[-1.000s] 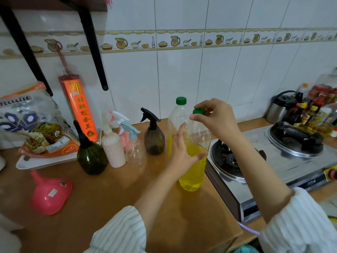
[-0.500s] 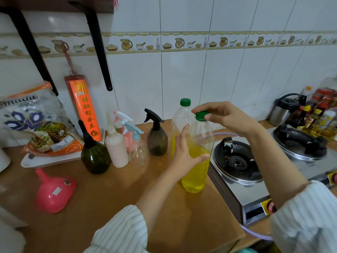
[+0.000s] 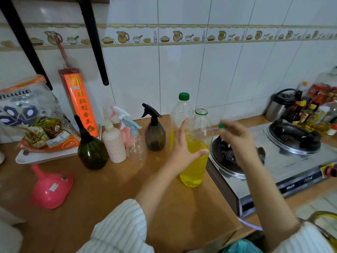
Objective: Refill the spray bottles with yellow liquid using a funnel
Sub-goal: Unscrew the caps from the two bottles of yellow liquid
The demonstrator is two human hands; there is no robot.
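Note:
A clear plastic bottle [image 3: 196, 167] half full of yellow liquid stands uncapped on the wooden counter [image 3: 113, 194]. My left hand [image 3: 182, 150] rests on its side with straight fingers and steadies it. My right hand [image 3: 237, 137], blurred, pinches the green cap [image 3: 221, 126] just to the right of the bottle's mouth. A second bottle [image 3: 180, 114] with a green cap stands behind it. Several spray bottles stand in a row to the left: dark green [image 3: 92, 152], cream [image 3: 114, 145], clear with a blue trigger [image 3: 135, 143] and smoky with a black trigger [image 3: 155, 136]. A pink funnel [image 3: 51, 187] lies at the left.
A gas stove [image 3: 284, 161] sits right beside the yellow bottle. Behind the stove stand a kettle [image 3: 279, 106] and several condiment bottles. At back left a snack bag [image 3: 31, 117] lies on a white tray, beside an orange incense packet [image 3: 80, 105]. Black shelf brackets slant down the tiled wall.
My right hand has taken the green cap off the front bottle and moved it to the right and down. The bottle's mouth is now uncovered. My left hand stays on the bottle.

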